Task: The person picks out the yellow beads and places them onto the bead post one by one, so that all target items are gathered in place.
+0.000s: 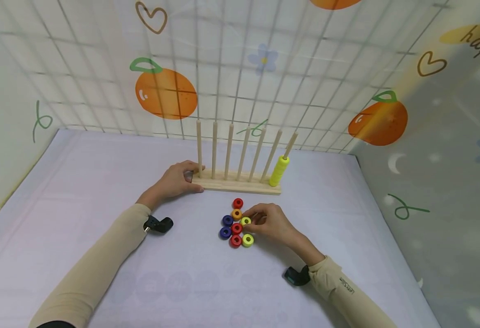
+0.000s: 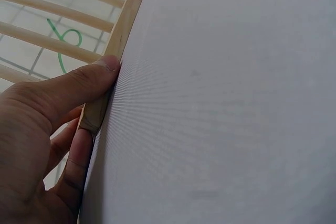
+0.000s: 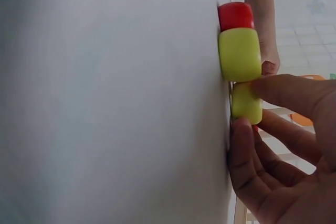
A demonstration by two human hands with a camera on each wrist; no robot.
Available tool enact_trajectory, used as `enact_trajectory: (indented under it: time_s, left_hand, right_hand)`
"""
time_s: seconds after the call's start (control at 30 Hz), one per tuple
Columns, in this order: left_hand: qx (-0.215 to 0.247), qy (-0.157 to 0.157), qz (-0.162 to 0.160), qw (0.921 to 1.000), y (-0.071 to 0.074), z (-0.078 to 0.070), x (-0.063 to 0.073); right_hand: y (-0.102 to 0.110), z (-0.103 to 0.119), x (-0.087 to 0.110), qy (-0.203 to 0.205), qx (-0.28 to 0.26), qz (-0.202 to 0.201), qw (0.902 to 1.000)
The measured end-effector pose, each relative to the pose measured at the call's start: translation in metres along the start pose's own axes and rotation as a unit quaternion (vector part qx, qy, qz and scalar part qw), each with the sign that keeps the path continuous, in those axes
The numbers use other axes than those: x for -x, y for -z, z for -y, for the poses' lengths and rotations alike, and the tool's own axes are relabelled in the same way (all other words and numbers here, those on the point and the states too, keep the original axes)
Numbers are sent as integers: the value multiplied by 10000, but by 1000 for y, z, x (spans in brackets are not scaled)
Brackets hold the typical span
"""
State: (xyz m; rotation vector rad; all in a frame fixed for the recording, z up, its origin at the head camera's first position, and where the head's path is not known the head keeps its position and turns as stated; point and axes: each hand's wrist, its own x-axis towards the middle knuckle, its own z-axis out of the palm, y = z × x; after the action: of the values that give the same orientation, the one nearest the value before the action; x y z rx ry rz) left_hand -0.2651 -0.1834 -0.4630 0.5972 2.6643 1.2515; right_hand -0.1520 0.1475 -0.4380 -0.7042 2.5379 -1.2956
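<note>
Only the head view shows all seven pegs (image 1: pixel 228 152), pointing up; the rack (image 1: pixel 236 186) runs lengthwise left to right, left hand (image 1: pixel 175 180) gripping its end; right hand (image 1: pixel 272 223) pinches a yellow bead (image 3: pixel 246 104).

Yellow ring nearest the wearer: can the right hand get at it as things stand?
Likely yes, once the right hand lets go of the farther yellow ring; the nearest yellow ring has open tabletop to its right.
</note>
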Motion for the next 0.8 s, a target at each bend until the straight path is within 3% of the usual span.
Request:
enact_trajectory:
  time_s: [0.47, 0.8]
  left_hand:
    - [61, 0, 15, 10000, 1, 0, 0]
    - [-5, -24, 23, 10000, 0, 3, 0]
  right_hand:
    - [9, 2, 2, 219, 121, -201, 9995]
    - [17, 3, 5, -4, 133, -321, 9994]
